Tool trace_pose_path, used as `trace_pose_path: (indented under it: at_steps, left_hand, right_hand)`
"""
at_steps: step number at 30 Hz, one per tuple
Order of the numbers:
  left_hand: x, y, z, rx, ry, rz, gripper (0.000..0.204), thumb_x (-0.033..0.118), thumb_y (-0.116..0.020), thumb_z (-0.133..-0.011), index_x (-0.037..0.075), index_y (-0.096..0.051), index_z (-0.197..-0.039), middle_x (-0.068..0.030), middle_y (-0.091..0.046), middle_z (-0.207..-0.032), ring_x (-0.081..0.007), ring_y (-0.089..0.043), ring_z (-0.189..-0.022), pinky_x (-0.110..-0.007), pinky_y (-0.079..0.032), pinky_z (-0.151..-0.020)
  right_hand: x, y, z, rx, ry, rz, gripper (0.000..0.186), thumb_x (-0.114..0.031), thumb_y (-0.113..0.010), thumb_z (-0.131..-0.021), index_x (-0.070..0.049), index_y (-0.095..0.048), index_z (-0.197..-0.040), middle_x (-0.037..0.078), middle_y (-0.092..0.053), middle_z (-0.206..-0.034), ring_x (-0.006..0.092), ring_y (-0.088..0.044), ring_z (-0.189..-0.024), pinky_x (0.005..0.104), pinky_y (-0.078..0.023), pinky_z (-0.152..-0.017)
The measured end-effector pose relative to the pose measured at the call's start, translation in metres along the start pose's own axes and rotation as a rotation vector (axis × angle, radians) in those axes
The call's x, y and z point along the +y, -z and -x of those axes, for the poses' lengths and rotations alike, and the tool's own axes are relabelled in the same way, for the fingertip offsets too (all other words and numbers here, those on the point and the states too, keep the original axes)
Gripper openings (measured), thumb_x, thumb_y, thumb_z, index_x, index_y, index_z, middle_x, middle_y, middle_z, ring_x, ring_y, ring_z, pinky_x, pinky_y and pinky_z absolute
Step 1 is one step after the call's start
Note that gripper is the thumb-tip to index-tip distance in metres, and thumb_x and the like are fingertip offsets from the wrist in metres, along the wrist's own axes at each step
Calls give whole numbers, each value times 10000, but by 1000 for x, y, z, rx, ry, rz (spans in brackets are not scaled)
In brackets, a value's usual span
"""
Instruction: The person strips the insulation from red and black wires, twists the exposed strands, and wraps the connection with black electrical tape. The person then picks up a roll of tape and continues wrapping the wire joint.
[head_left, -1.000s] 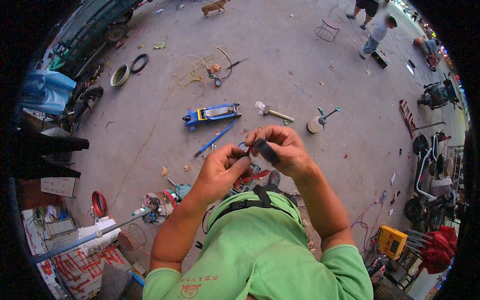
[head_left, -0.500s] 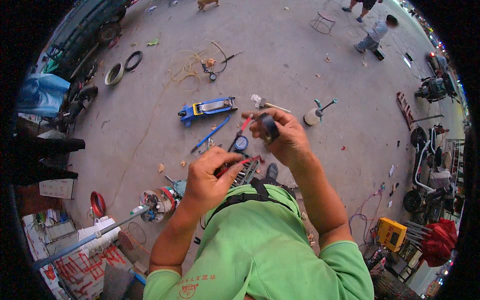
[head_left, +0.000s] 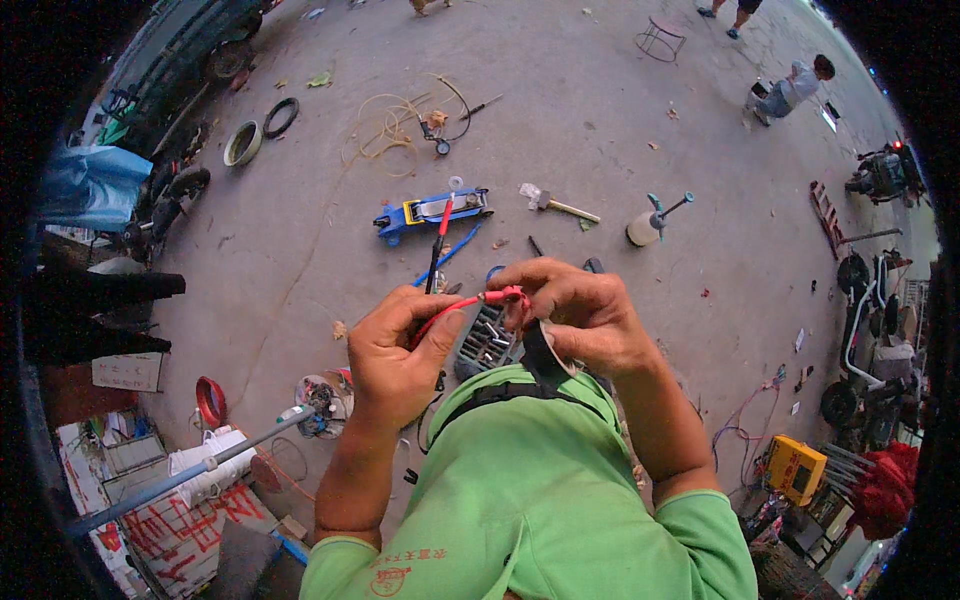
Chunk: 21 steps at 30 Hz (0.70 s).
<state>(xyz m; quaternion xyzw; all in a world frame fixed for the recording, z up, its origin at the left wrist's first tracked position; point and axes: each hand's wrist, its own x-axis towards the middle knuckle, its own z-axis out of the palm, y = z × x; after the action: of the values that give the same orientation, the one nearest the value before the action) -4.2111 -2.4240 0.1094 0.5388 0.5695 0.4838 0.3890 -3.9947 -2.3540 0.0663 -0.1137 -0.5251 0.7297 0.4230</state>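
My left hand (head_left: 395,335) pinches a red cable (head_left: 455,307) between thumb and fingers. The cable's red end (head_left: 508,295) reaches across to my right hand (head_left: 590,315), whose fingertips are closed at it. Tucked under that same hand is a roll of black tape (head_left: 542,352), tilted, with its pale inner ring partly showing. Another cable piece, red on top with black wrapping (head_left: 441,240), sticks up beyond my left hand. Below the hands sits a tool tray (head_left: 470,350) of metal sockets, partly covered by them.
On the ground ahead are a blue floor jack (head_left: 400,222), a hammer (head_left: 572,208), a spray bottle (head_left: 645,230) and a coiled yellowish hose (head_left: 385,125). A yellow box (head_left: 796,470) stands at right, a blue-grey pole (head_left: 190,475) at lower left. A person (head_left: 795,88) is far right.
My right hand has come down and in, bringing the tape roll to the red cable's end, which it now touches. My left hand has shifted slightly left and up.
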Motion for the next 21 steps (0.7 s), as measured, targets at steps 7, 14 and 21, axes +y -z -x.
trace_pose_path:
  at_steps: [7,14,21]
  left_hand:
    - [10,1,-3,144,-372,-545,178,64,-762,-830,28,-736,-1002,-84,-624,-1013,-215,-591,-924,-355,-456,-833]
    - [-8,3,1,115,-569,-782,284,107,-790,-768,46,-718,-1035,-118,-644,-1102,-310,-581,-1067,-468,-412,-945]
    - [-25,-2,-2,55,59,353,116,122,-626,-972,11,-625,-1006,-50,-620,-811,-122,-555,-620,-260,-441,-567]
  right_hand:
    - [-16,-17,1,103,-117,181,161,-26,-742,-825,17,-708,-976,181,-628,-1229,222,-621,-1062,365,-504,-912]
    - [-10,-15,-5,99,-22,245,176,-13,-735,-819,29,-697,-986,213,-621,-1207,185,-637,-989,294,-537,-766]
    - [-11,-13,-8,169,175,370,231,14,-769,-763,-13,-715,-986,196,-618,-1278,253,-661,-1036,370,-526,-902]
